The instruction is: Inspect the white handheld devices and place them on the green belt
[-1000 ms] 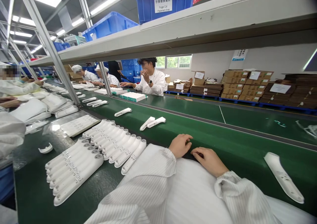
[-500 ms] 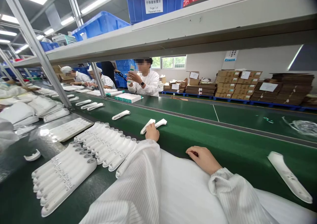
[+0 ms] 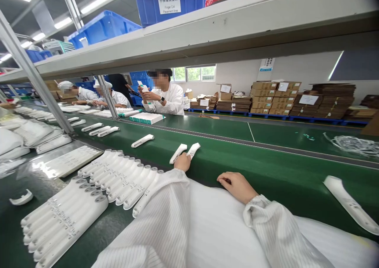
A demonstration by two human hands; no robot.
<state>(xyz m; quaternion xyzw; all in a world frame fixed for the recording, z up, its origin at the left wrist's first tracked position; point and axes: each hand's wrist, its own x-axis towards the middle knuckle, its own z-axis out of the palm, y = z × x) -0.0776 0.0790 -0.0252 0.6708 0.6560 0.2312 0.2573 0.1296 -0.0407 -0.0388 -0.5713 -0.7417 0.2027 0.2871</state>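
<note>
My left hand [image 3: 182, 162] reaches out over the green conveyor belt [image 3: 266, 169] and is closed on a white thermometer-shaped part [image 3: 193, 150]. A second white part [image 3: 178, 153] lies just to its left, touching the fingers. My right hand [image 3: 237, 186] rests curled on the belt's near edge, above a white foam sheet [image 3: 219, 228]; nothing shows in it. Two rows of white shell halves [image 3: 127, 177] [image 3: 63, 218] lie to the left of my arm.
A lone white shell [image 3: 349, 204] lies at the right on the belt, another part [image 3: 142, 140] further up it. Across the belt, workers in white coats sit behind flat boxes [image 3: 147, 118]. A grey shelf [image 3: 207, 34] with blue bins hangs overhead. Cardboard stacks [image 3: 266, 98] line the far wall.
My left hand left its place beside the right one, stretched forward across the belt and closed on the right one of the two white parts. The right hand stayed put.
</note>
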